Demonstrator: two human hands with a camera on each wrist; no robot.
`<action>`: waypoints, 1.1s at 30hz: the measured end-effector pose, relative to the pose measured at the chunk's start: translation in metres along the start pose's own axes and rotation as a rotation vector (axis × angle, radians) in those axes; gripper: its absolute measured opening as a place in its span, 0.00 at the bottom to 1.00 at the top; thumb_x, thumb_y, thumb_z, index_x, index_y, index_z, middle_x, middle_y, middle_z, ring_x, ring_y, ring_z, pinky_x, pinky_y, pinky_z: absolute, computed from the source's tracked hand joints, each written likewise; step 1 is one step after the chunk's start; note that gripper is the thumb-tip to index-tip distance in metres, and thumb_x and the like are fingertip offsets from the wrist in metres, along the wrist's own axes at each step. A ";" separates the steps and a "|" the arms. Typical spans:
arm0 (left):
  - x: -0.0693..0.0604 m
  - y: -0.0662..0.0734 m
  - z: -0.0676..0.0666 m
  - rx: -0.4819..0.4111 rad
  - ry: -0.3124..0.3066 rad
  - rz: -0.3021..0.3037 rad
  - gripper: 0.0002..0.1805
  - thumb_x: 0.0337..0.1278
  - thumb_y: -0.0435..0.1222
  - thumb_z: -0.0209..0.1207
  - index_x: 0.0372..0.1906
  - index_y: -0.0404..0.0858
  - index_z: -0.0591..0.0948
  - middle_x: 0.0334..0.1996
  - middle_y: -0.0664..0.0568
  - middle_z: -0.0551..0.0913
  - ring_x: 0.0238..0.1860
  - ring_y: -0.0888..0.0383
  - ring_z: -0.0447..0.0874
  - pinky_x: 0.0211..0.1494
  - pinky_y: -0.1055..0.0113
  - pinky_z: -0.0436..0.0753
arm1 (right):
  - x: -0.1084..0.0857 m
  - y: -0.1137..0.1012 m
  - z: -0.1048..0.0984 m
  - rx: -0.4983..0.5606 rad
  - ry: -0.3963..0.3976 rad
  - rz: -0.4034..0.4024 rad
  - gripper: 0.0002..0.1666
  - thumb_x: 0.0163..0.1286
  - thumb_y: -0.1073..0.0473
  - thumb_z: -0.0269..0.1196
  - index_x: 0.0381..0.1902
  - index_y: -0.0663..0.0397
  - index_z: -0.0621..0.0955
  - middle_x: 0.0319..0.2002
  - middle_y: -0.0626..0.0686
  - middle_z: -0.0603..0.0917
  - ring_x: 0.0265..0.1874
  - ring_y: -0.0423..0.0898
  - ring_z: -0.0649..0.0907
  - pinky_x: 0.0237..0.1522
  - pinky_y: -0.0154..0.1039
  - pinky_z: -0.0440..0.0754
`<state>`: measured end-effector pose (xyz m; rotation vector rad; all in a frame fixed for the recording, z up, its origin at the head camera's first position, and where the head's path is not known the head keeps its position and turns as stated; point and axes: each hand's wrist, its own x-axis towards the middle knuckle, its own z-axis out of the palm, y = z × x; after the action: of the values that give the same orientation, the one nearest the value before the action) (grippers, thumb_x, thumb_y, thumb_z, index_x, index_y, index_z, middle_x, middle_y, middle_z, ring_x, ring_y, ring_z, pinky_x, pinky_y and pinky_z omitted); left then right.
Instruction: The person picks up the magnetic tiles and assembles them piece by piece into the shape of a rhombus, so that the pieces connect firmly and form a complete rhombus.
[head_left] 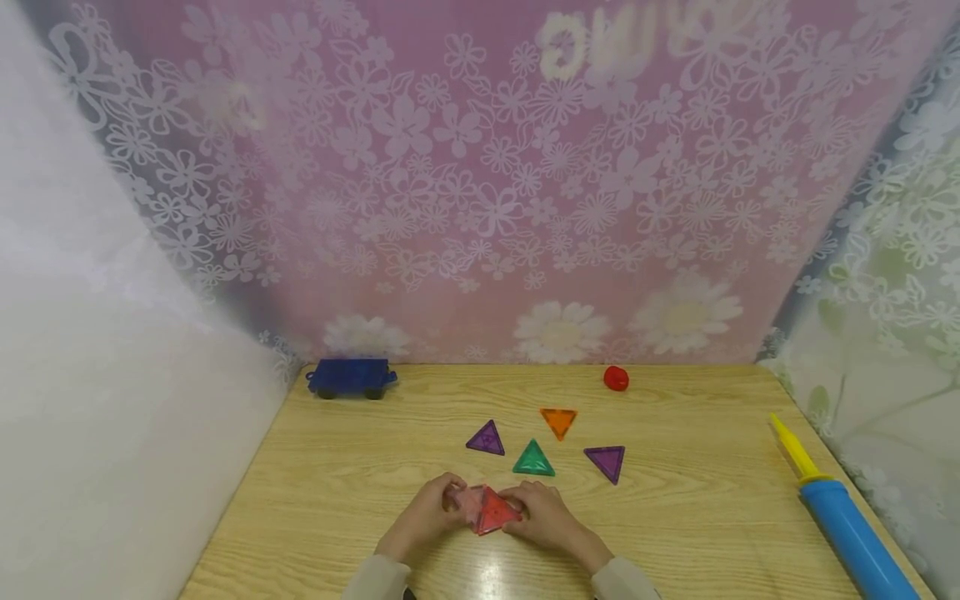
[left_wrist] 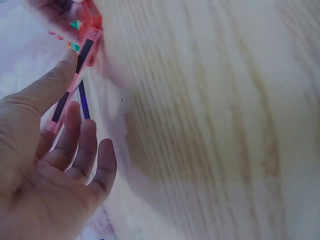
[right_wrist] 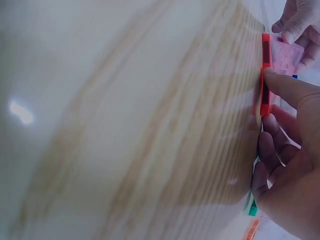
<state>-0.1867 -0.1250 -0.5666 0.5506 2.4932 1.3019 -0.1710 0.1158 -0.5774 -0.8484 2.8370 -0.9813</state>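
Observation:
Near the table's front, the left hand (head_left: 429, 514) pinches a pink translucent triangle (head_left: 469, 502) between thumb and fingers. The right hand (head_left: 550, 518) grips a red triangle (head_left: 496, 512) at its right corner. The two triangles meet along an edge, between the hands. In the left wrist view, the pink piece (left_wrist: 61, 106) shows edge-on under the thumb of the left hand (left_wrist: 55, 165). The right wrist view has the red piece (right_wrist: 266, 75) edge-on, the thumb of the right hand (right_wrist: 295, 145) on it, and the pink piece (right_wrist: 286, 54) behind.
Beyond the hands lie a green triangle (head_left: 534, 460), purple triangles (head_left: 487, 438) (head_left: 607, 462) and an orange triangle (head_left: 558, 422). A blue wheeled toy (head_left: 351, 377) stands back left, a red object (head_left: 617, 378) at the back. A blue-yellow pump (head_left: 855, 533) lies along the right edge.

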 end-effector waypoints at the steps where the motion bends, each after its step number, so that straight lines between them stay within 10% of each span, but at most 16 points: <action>1: 0.000 0.000 0.000 -0.012 -0.002 -0.002 0.21 0.50 0.34 0.69 0.49 0.34 0.75 0.34 0.52 0.77 0.34 0.61 0.71 0.34 0.72 0.73 | 0.000 0.000 0.000 0.004 -0.006 0.005 0.26 0.58 0.48 0.69 0.50 0.57 0.81 0.41 0.49 0.82 0.40 0.45 0.76 0.36 0.36 0.64; 18: -0.005 -0.005 0.011 -0.143 0.033 0.035 0.28 0.52 0.35 0.66 0.59 0.32 0.74 0.45 0.47 0.79 0.40 0.62 0.76 0.42 0.73 0.78 | 0.002 0.003 0.002 0.016 -0.069 0.081 0.27 0.58 0.47 0.68 0.53 0.53 0.81 0.39 0.45 0.80 0.37 0.39 0.72 0.36 0.34 0.62; 33: -0.007 -0.003 0.012 -0.062 0.033 0.079 0.27 0.55 0.35 0.63 0.60 0.30 0.73 0.45 0.47 0.79 0.40 0.63 0.76 0.43 0.73 0.78 | 0.000 0.001 -0.001 0.027 -0.074 0.081 0.27 0.58 0.47 0.68 0.53 0.53 0.81 0.38 0.44 0.80 0.36 0.37 0.72 0.36 0.35 0.62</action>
<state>-0.1766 -0.1209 -0.5756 0.6239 2.4708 1.4235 -0.1718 0.1165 -0.5773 -0.7446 2.7653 -0.9555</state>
